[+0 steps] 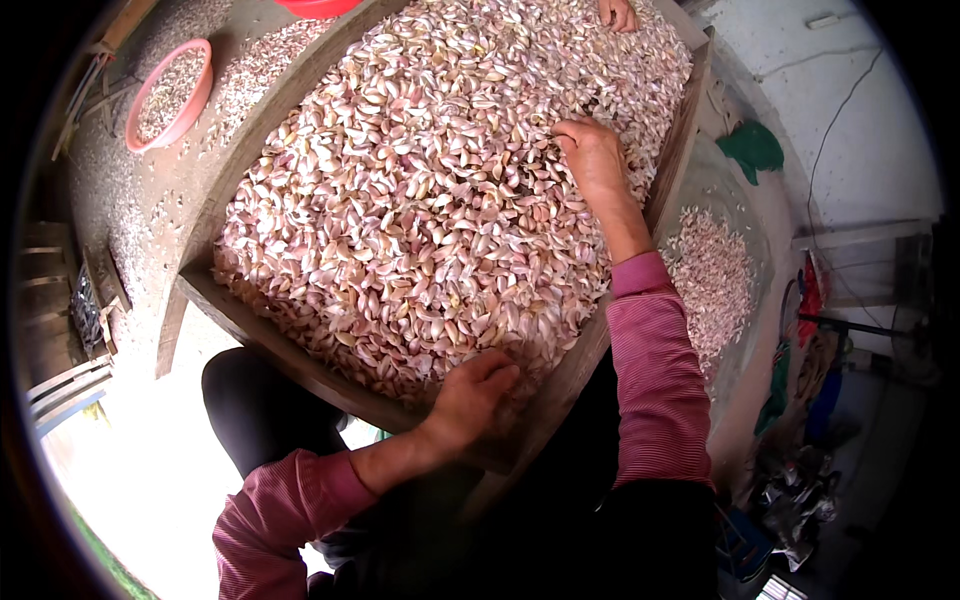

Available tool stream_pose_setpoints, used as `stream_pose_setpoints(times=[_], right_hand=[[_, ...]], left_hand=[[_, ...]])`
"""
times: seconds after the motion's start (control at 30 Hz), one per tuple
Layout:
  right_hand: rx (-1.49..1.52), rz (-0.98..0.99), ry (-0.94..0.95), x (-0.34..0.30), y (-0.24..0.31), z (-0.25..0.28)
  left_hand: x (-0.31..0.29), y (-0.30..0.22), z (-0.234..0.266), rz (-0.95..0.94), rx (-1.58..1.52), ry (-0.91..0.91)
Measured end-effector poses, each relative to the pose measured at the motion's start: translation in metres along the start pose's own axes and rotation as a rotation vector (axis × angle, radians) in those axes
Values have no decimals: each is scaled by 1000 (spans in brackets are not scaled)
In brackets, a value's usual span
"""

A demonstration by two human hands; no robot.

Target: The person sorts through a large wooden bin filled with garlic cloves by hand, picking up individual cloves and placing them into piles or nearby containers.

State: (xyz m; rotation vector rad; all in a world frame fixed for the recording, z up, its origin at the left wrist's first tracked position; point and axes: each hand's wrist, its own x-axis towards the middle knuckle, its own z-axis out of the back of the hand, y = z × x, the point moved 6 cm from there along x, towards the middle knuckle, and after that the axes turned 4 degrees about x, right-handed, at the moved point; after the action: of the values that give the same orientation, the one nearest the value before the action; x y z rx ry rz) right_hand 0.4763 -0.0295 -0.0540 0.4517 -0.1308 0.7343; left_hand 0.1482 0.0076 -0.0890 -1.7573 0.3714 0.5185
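Note:
A large wooden tray [230, 312] with raised board sides is filled with loose garlic cloves [400, 200], white to purplish. At its near corner my left hand [474, 398] lies low on the cloves, fingers curled, and what they hold is hidden. Farther up, by the right side board, my right hand [595, 165] bends its closed fingers down to the cloves. A darker patch shows among the cloves left of it. Whatever is between those fingertips cannot be made out.
Another person's hand [619, 14] touches the cloves at the far end. On the floor at left stands a pink basin [204, 95] of cloves, with part of a red basin [318, 7] beyond. More cloves [708, 285] lie spread right of the tray, near a green cloth [752, 150].

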Motion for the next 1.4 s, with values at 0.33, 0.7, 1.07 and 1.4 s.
stream_pose_setpoints(times=[0.33, 0.7, 1.07, 1.4], right_hand=[[1150, -395, 178, -17, 151, 30], [486, 192, 227, -48, 140, 12], [341, 295, 308, -30, 133, -43], [326, 100, 569, -61, 113, 1]], left_hand=[[7, 16, -13, -223, -17, 51], [-24, -16, -27, 4, 107, 314], [-23, -9, -28, -33, 141, 331], [-56, -32, -14, -72, -225, 393]])
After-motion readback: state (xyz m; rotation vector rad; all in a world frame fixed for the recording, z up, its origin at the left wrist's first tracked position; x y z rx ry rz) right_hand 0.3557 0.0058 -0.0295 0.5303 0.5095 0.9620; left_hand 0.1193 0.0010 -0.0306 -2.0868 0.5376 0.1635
